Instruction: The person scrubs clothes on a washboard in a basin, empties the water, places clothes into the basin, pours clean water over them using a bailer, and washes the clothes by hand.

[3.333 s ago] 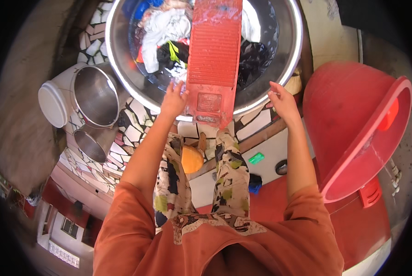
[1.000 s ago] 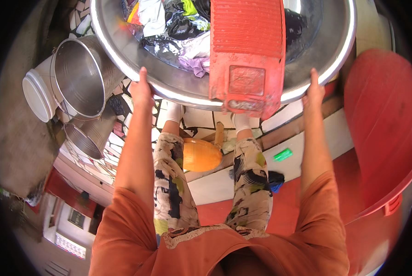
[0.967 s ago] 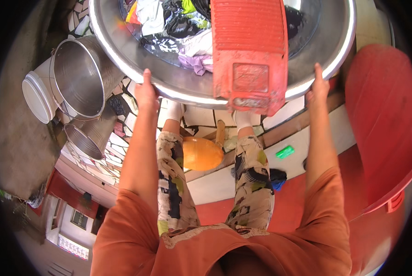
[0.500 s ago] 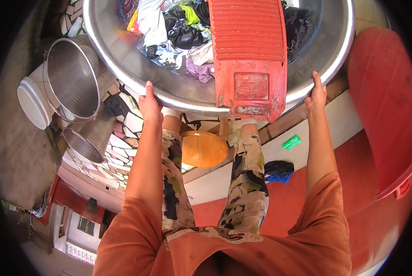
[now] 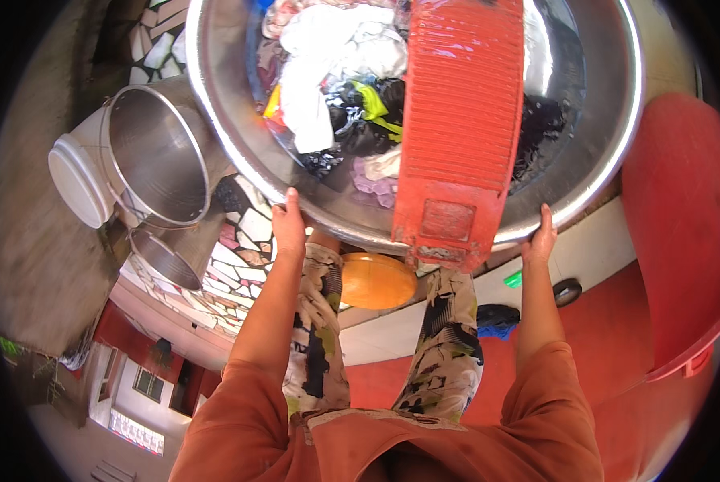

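Observation:
A wide metal basin (image 5: 613,104) holds wet clothes in water. My left hand (image 5: 289,229) is closed on the left part of its near rim, thumb on top. Farther right along the same rim, my right hand (image 5: 541,239) grips with its thumb up; the fingers of both hands are mostly hidden underneath. Between them a red ridged washboard (image 5: 463,120) slopes down into the basin, its lower end resting over the near rim. Left of the board lie a white cloth (image 5: 305,112), a yellow-green and black garment (image 5: 371,103) and a lilac cloth (image 5: 372,186). Dark cloth (image 5: 543,128) floats right of it.
Two metal buckets (image 5: 157,153) and a white lidded pail (image 5: 79,183) stand at the left by stone paving. A round orange stool (image 5: 378,281) is between my legs. At the right are a large red tub (image 5: 681,201) and blue-black cloth (image 5: 498,320).
The basin, with the washboard and clothes, has come closer to my body, both hands still on its rim. My view has also shifted, and a black round object shows beside my right forearm.

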`<state>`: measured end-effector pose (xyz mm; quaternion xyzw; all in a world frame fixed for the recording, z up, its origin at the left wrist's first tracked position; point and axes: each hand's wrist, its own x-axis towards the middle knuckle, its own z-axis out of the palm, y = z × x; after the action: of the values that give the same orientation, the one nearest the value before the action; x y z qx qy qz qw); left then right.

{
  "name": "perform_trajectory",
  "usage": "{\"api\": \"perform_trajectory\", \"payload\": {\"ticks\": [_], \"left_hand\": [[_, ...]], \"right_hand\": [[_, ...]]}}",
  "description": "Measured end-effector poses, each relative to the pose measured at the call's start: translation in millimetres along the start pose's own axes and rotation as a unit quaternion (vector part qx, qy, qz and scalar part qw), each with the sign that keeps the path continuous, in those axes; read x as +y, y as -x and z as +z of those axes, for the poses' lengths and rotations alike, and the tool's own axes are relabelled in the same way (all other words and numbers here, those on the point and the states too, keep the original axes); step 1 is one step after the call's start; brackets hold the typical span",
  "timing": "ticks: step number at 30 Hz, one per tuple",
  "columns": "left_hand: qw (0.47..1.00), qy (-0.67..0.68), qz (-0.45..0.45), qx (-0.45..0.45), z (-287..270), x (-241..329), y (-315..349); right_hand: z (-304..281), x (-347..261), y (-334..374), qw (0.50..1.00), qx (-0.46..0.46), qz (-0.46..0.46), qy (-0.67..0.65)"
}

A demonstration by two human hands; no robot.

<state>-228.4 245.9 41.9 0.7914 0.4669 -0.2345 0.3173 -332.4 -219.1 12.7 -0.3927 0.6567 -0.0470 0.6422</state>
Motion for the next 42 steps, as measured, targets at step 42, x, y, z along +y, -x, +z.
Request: {"api": "perform_trajectory", "payload": {"ticks": [42], "left_hand": [[0.967,-0.109,0.205,-0.108,-170,58,125]], "right_hand": [[44,-181,206,0.914,-0.155,-0.079,0.366]]}}
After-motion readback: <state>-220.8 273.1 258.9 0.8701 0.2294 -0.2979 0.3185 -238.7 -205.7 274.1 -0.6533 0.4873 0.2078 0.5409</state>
